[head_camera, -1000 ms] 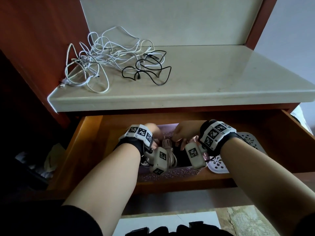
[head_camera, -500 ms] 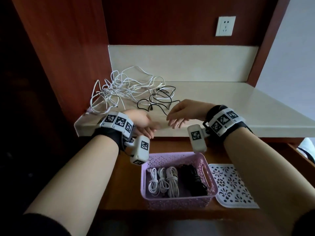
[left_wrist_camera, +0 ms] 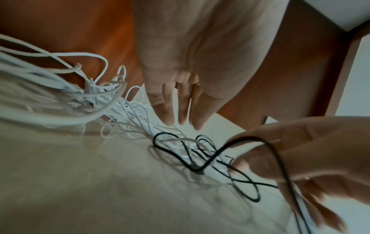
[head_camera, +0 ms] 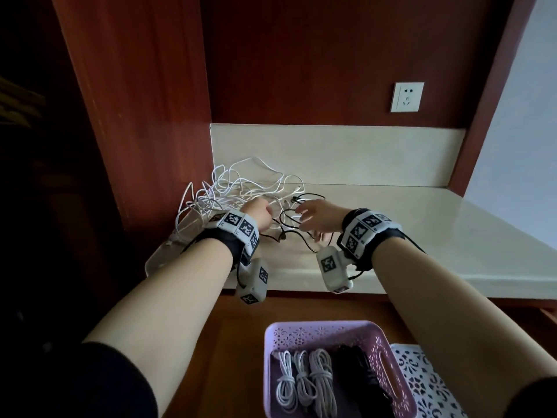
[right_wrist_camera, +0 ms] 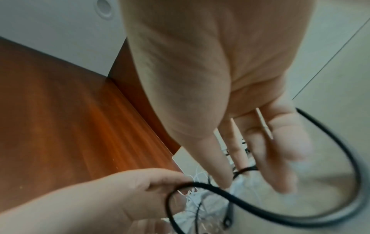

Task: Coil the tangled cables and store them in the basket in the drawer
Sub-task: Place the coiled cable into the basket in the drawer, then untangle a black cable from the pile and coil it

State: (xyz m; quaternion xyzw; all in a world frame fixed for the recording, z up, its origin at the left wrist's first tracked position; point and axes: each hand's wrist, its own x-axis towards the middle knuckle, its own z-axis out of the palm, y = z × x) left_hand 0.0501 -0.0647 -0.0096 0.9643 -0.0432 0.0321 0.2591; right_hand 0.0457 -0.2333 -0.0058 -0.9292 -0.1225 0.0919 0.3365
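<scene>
Both your hands are over the cable tangle on the counter (head_camera: 391, 236): left hand (head_camera: 256, 214) and right hand (head_camera: 321, 218) with fingers spread and relaxed, pinching nothing yet. White cables (head_camera: 241, 188) pile at the counter's left, black cable (head_camera: 298, 230) just beside them, and the basket (head_camera: 319, 330) of coils sits below the counter.

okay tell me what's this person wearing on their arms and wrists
Each wrist carries a black band topped with white blocks printed with black square fiducial markers. A white box-shaped camera pod, also marked, hangs under each wrist, with a thin black cable on the right one. Forearms are bare; black sleeves are pushed up near the elbows.
</scene>
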